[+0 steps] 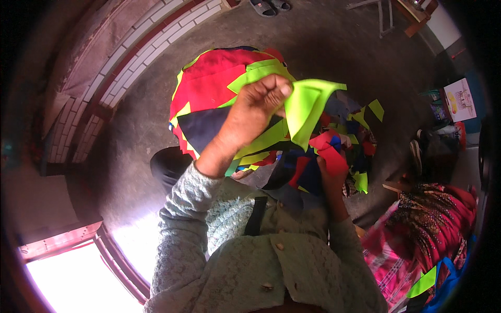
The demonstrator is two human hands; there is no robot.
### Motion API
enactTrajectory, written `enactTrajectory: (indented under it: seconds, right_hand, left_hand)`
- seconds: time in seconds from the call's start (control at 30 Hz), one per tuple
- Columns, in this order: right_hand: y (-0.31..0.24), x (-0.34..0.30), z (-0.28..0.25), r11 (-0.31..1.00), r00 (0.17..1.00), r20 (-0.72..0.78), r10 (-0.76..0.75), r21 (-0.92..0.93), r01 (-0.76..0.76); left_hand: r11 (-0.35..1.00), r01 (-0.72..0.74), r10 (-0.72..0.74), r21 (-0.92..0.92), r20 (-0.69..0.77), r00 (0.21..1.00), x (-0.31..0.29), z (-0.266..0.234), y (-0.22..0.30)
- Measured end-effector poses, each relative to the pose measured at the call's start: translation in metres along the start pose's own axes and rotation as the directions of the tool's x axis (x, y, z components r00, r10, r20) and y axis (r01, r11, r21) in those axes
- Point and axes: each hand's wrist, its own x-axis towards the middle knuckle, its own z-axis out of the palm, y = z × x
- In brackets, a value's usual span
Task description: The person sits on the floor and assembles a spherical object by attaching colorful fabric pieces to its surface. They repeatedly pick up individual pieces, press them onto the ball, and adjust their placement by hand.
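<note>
My left hand is raised in front of me, its thumb and fingers pinched on a lime-green fabric scrap that hangs to the right. Just behind it is a large rounded patchwork bundle of red, navy and lime cloth. Lower and to the right, my right hand is among a heap of loose scraps, against a red fabric scrap. Its fingers are mostly hidden by cloth and shadow. Dark navy cloth lies beside that hand, over my lap.
More scraps are strewn over the concrete floor to the right. Pink and dark patterned cloth is piled at the lower right. A white-brick ledge runs along the left. Slippers lie at the far edge.
</note>
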Motion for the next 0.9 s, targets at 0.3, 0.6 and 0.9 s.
enactTrajectory:
  seconds: [0.3,0.6,0.9]
  right_hand:
    - [0.002,-0.005,0.003,0.979,0.979,-0.023,0.204,-0.019,-0.205]
    - [0.007,0.002,0.004,0.963,0.966,0.059,0.251,0.089,-0.255]
    - [0.006,0.005,0.006,0.951,0.965,0.029,0.261,0.162,-0.263]
  left_hand:
    - [0.954,0.276,-0.297,-0.116,-0.247,0.922,0.02,-0.085,-0.039]
    - [0.955,0.2,-0.12,0.218,-0.334,0.935,0.005,-0.106,-0.026]
    - [0.562,0.145,0.103,0.814,-0.244,0.964,0.024,-0.101,-0.034]
